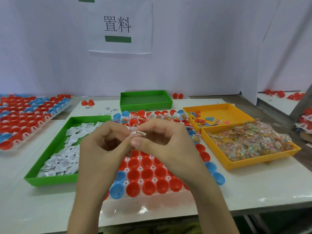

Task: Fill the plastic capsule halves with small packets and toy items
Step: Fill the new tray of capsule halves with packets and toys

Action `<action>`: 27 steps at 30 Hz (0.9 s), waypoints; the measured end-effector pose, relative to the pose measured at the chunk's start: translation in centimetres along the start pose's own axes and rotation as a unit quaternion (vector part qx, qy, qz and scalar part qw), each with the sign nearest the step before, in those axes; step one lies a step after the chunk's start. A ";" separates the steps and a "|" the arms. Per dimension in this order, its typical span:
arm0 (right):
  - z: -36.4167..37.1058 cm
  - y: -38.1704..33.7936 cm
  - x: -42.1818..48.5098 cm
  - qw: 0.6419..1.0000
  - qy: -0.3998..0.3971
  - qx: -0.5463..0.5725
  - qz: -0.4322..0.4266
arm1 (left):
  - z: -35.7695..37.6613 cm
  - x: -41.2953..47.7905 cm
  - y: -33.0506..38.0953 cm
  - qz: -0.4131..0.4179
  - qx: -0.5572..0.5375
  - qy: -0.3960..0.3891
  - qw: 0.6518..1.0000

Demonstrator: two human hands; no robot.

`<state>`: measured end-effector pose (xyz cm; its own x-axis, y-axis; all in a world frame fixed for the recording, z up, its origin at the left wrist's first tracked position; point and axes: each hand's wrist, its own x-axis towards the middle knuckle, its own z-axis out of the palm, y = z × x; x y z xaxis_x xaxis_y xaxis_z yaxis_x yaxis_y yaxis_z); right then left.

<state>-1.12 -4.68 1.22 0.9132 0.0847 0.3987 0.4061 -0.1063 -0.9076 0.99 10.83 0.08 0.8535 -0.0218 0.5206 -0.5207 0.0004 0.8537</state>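
Fingers [150, 128] of left hand [104, 146] and right hand [163, 141] pinch one white packet [139, 133]; I judge it light, limp, best held by its edges.

the red and blue capsule halves [146, 176] are smooth, glossy plastic, seated in a translucent white plastic holder tray [152, 200] that shines along its front edge. the small folded white packet [138, 132] looks like matt paper, as do the loose white printed packets [62, 163] in the green perforated plastic tray [49, 180]. the clear packets of coloured bits [249, 142] are crinkly, glossy film, heaped in a yellow perforated plastic tray [249, 162]. the white desk [253, 190] is smooth and faintly glossy.
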 end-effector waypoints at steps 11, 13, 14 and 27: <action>-0.4 0.2 0.1 0.991 -0.010 0.131 0.016 | -0.2 0.1 -1.2 -0.052 -0.154 -0.076 0.984; -0.3 0.1 0.0 0.993 0.014 0.121 0.010 | -0.1 0.0 -1.3 -0.058 -0.138 -0.070 0.986; -0.3 0.0 0.0 0.993 0.020 0.116 0.010 | -0.1 0.0 -1.3 -0.061 -0.130 -0.066 0.987; -5.8 -0.3 0.7 0.995 0.065 -0.066 0.025 | -0.8 0.1 -1.7 -0.093 -0.147 0.048 0.984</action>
<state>-0.38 -10.34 2.57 0.9259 -0.0518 0.3741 0.3524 -0.2381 -0.9051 1.97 11.65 -1.35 0.9384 0.0459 0.3425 -0.3403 0.2956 0.8926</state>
